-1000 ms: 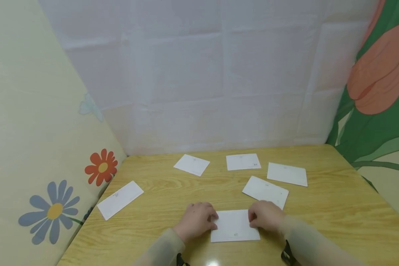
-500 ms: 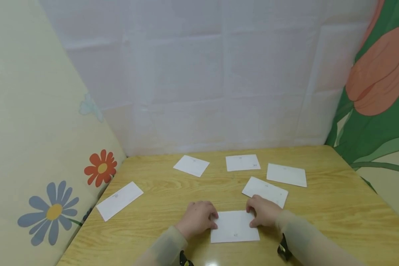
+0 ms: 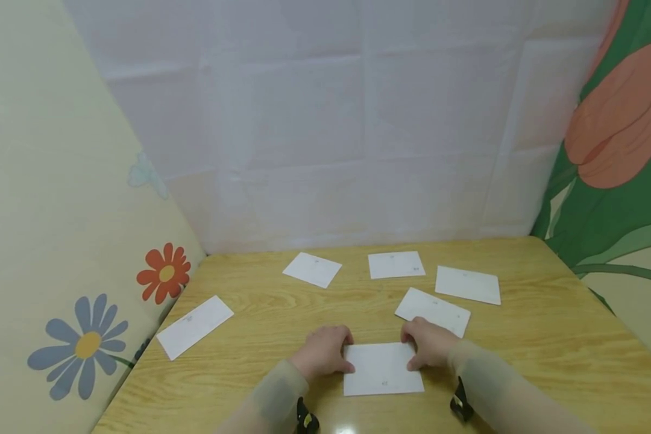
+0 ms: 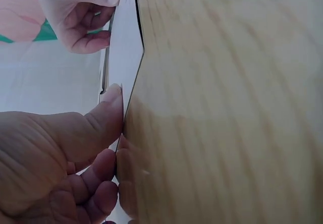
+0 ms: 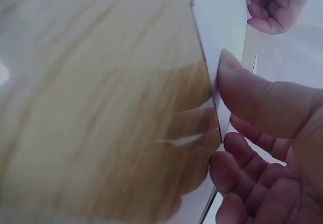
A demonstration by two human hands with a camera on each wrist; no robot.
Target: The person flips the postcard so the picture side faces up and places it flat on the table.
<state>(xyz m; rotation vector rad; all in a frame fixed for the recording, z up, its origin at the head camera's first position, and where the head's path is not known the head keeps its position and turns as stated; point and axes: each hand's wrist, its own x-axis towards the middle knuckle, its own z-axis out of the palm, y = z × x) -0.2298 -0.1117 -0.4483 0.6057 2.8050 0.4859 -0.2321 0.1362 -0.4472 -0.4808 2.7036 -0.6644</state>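
Note:
A white paper card (image 3: pixel 384 369) with a small mark near its front edge lies flat on the wooden table. At its left side my left hand (image 3: pixel 325 351) grips the edge, thumb on the card and fingers curled at its far corner. Opposite, my right hand (image 3: pixel 427 342) holds the right side in the same way. In the left wrist view the left thumb (image 4: pixel 112 105) lies on the card's edge. The right thumb (image 5: pixel 239 85) presses on the card in the right wrist view. Another white card (image 3: pixel 436 310) lies just behind my right hand, which partly covers it.
More white cards lie spread about the table (image 3: pixel 271 319): one far left (image 3: pixel 195 327), one at the back (image 3: pixel 312 269), another back card (image 3: pixel 396 264) and one at the right (image 3: pixel 468 284). A white cloth (image 3: pixel 358 120) hangs behind the table, with flower-patterned walls at both sides.
My right fingers have spread and shifted to the card's far right corner. The left fingers have moved slightly to the far left corner. The card has stayed in place.

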